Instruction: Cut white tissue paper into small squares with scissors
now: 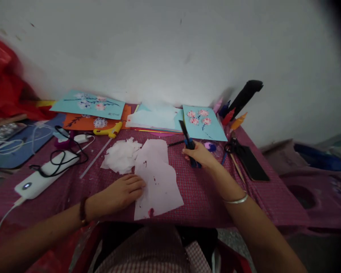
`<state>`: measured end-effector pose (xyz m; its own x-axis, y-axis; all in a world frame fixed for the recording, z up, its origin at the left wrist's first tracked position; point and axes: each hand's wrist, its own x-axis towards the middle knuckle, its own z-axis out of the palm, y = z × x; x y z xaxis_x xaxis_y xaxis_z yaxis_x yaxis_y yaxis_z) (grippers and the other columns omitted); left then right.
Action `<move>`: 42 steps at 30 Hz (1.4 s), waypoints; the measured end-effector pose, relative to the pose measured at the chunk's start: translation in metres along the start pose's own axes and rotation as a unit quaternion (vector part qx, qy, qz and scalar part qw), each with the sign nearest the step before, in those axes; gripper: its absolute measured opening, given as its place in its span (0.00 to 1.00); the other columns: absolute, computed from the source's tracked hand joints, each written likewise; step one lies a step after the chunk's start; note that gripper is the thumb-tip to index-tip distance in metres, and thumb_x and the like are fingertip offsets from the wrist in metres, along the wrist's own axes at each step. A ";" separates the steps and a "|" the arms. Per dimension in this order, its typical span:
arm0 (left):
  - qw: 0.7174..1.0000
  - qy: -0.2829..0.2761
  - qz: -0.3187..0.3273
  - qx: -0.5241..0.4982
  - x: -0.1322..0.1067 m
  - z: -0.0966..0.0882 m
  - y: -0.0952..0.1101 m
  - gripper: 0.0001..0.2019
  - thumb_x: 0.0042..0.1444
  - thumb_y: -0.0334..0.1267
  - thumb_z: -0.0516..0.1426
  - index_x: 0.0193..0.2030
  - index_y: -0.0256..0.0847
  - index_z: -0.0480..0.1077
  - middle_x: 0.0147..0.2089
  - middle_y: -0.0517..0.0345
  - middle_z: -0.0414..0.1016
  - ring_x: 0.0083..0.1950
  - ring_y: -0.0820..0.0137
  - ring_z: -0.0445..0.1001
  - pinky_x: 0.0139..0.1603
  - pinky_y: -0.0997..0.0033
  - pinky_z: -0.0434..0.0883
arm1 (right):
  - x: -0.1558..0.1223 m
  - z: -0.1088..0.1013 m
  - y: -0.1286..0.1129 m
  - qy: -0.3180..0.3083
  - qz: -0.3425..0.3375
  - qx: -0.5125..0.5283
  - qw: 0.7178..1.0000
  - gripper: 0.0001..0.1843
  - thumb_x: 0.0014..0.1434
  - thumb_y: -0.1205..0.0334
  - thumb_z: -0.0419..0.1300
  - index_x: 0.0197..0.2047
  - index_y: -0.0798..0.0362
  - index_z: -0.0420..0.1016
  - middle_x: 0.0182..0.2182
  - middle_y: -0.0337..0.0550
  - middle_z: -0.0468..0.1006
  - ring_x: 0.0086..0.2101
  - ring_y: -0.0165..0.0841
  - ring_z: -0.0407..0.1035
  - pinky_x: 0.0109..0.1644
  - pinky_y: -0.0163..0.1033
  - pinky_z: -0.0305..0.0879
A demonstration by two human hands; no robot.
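Observation:
My right hand is closed around a black-and-blue tool with a long dark arm pointing up; its kind is hard to make out. A dark pen-like stick lies just left of that hand. My left hand rests flat, fingers stretched, on the left edge of a white paper sheet. Dark red specks and a smear mark the sheet, which has an uneven outline. Against its upper left side sits a heap of crumpled white tissue.
Blue cards with painted blossoms lie along the wall. At left are a yellow glue gun, a glue stick, a white power bank and cables. Black scissors, a phone and paint tubes lie at right.

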<state>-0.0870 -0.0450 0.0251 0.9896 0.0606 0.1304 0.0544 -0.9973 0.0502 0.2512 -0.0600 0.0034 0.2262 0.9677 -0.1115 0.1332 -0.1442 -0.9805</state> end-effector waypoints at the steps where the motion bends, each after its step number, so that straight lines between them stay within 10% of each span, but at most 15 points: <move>1: 1.000 0.003 0.000 -0.005 -0.005 0.001 -0.001 0.09 0.58 0.24 0.54 0.40 0.40 0.71 0.50 0.53 0.76 0.51 0.64 0.71 0.56 0.62 0.65 | 0.011 0.009 -0.003 -0.007 0.004 -0.034 0.999 0.09 0.54 0.64 0.66 0.31 0.53 0.68 0.17 0.29 0.69 0.16 0.24 0.63 0.19 0.29 0.59; 7: 0.999 0.032 0.020 -0.018 -0.026 0.017 -0.009 0.05 0.58 0.29 0.56 0.38 0.42 0.71 0.47 0.54 0.76 0.49 0.66 0.71 0.57 0.65 0.64 | 0.068 0.062 -0.024 -0.072 -0.003 -0.219 0.973 0.11 0.65 0.59 0.59 0.46 0.57 0.72 0.39 0.41 0.76 0.32 0.29 0.73 0.33 0.37 0.73; 13: 0.998 0.056 0.031 -0.023 -0.028 0.017 -0.010 0.03 0.60 0.30 0.56 0.37 0.40 0.71 0.45 0.52 0.75 0.48 0.66 0.70 0.54 0.65 0.65 | 0.073 0.078 -0.046 -0.150 -0.017 -0.326 0.933 0.08 0.62 0.60 0.61 0.40 0.57 0.72 0.30 0.35 0.74 0.25 0.26 0.68 0.27 0.33 0.67; 27: 0.988 0.087 0.126 0.027 0.061 -0.024 0.006 0.03 0.63 0.34 0.56 0.39 0.41 0.71 0.46 0.57 0.75 0.47 0.67 0.70 0.52 0.63 0.64 | 0.015 -0.044 -0.151 -0.021 -0.080 -0.515 0.853 0.05 0.47 0.67 0.59 0.29 0.50 0.66 0.23 0.36 0.69 0.26 0.31 0.64 0.28 0.35 0.56; 42: 0.995 0.032 0.096 0.006 0.050 0.024 -0.015 0.02 0.59 0.34 0.60 0.35 0.40 0.71 0.41 0.58 0.75 0.45 0.66 0.70 0.51 0.62 0.64 | 0.071 -0.013 -0.047 -0.068 -0.082 -0.570 0.815 0.11 0.62 0.56 0.60 0.42 0.56 0.74 0.35 0.41 0.78 0.34 0.33 0.72 0.39 0.41 0.68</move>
<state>-0.0347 -0.0276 0.0073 0.9715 -0.1286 0.1991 -0.1325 -0.9912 0.0067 0.2732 0.0125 0.0441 0.0168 0.9960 -0.0876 0.9781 -0.0346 -0.2054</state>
